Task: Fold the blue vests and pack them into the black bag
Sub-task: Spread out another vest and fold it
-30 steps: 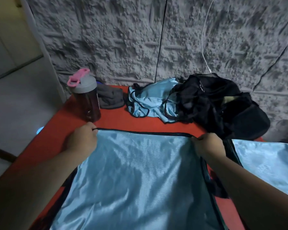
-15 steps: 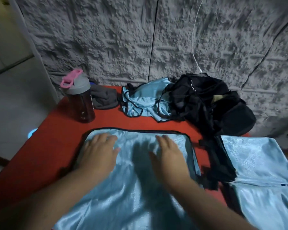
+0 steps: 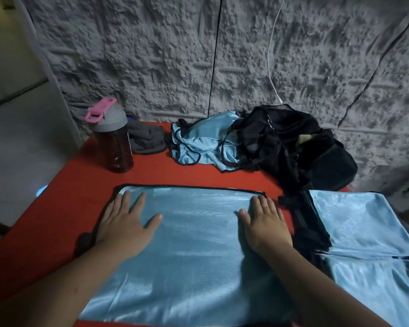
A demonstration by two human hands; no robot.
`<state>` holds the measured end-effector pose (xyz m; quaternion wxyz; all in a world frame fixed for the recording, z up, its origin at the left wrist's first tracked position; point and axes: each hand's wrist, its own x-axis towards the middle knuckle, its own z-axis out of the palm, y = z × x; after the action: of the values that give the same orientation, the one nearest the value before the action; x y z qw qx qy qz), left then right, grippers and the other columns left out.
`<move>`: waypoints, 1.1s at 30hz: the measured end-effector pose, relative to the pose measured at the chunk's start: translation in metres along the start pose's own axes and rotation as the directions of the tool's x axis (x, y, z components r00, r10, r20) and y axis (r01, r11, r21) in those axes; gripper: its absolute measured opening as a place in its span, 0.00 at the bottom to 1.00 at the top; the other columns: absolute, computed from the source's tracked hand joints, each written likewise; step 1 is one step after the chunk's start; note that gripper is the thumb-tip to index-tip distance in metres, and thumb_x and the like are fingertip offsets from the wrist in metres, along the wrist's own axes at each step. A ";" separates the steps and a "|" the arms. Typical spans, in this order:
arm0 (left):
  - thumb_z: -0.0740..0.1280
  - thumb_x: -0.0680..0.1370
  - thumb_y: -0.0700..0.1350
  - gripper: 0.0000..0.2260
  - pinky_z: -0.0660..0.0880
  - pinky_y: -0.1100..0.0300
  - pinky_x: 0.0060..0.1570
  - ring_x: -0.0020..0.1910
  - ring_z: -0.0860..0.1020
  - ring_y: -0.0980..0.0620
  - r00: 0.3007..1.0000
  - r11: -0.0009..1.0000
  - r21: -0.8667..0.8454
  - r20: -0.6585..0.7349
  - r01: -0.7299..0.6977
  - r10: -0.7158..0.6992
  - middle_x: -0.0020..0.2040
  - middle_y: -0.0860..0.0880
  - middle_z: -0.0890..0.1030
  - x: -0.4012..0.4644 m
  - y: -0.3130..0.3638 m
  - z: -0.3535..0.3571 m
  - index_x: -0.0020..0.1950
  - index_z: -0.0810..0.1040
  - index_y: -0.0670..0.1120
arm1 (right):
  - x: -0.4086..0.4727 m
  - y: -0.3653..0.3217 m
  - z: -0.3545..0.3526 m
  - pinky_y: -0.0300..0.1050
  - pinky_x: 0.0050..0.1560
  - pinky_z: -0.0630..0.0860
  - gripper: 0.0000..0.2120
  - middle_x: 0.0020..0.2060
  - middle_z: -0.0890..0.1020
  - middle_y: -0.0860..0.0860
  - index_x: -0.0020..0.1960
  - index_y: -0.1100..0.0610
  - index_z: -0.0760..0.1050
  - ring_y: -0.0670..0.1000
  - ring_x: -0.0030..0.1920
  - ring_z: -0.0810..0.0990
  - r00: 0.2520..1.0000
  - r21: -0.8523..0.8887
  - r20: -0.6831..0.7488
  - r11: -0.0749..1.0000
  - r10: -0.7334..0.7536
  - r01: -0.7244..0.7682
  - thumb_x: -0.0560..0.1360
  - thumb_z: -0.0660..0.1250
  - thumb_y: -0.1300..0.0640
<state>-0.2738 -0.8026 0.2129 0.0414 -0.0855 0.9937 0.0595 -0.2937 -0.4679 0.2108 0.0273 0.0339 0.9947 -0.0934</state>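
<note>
left hand (image 3: 125, 224) and right hand (image 3: 265, 223) pressing flat, fingers straight, smoothing blue vest (image 3: 194, 237) on table (image 3: 64, 197); likely folding next, black bag (image 3: 293, 147) waiting

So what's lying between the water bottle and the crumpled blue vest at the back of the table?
A dark grey cloth lies between bottle and crumpled vest, in the head view.

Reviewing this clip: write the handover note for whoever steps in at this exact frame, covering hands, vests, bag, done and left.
Left hand and right hand: both flat, fingers straight, pressing the shiny light-blue vest with black trim spread on the red table.
Crumpled blue vest lies at the back beside the black mesh bag.
Another flat blue vest lies to the right.
Done: front vest laid flat.
Left: finish folding all three, pack them; no vest visibly in the bag.
</note>
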 end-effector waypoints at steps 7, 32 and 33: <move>0.41 0.74 0.69 0.40 0.57 0.48 0.76 0.78 0.61 0.46 0.983 0.997 0.054 -0.172 -0.058 0.066 0.78 0.47 0.66 0.012 0.017 -0.025 0.78 0.66 0.50 | 0.027 -0.021 -0.007 0.54 0.79 0.53 0.29 0.74 0.69 0.54 0.74 0.56 0.67 0.55 0.76 0.61 0.994 -0.008 -0.096 0.998 -0.057 0.057 0.83 0.44 0.40; 0.43 0.84 0.60 0.28 0.38 0.38 0.77 0.81 0.39 0.47 0.993 0.994 -0.006 0.043 -0.110 0.110 0.83 0.52 0.43 -0.096 0.062 -0.009 0.83 0.43 0.54 | -0.119 -0.108 0.000 0.55 0.81 0.53 0.42 0.81 0.55 0.57 0.82 0.61 0.53 0.56 0.82 0.51 0.971 0.117 0.079 0.969 -0.227 0.218 0.75 0.37 0.39; 0.42 0.83 0.61 0.28 0.39 0.37 0.76 0.81 0.39 0.47 0.996 0.997 0.015 0.045 -0.081 0.080 0.83 0.53 0.42 -0.100 0.056 -0.004 0.82 0.41 0.55 | -0.128 -0.101 0.007 0.56 0.79 0.60 0.38 0.79 0.64 0.57 0.80 0.61 0.62 0.57 0.80 0.60 0.979 0.093 0.075 0.979 -0.188 0.181 0.77 0.44 0.39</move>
<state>-0.1861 -0.7323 0.2325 0.0617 -0.0439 0.9956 0.0547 -0.1729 -0.5766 0.2304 0.0584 -0.0615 0.9866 -0.1394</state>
